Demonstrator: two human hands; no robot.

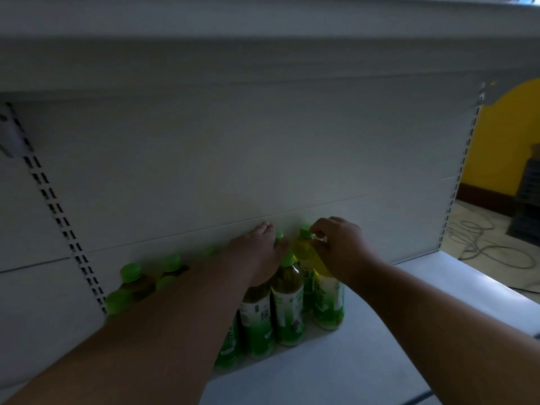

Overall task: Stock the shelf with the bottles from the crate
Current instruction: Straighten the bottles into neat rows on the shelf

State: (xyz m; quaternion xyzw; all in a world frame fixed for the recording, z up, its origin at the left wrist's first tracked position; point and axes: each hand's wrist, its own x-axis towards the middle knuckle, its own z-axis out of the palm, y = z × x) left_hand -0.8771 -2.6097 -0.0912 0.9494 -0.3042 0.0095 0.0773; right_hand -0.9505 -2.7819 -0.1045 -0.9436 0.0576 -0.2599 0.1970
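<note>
OK, my right hand [340, 249] pinches a bottle [321, 285] at its neck: green cap, yellow-green drink, green/white label, upright near the shelf's [365, 361] back edge, beside others. Left hand [257, 255] lies flat, fingers extended, over neighbouring bottles [257, 323].
</note>
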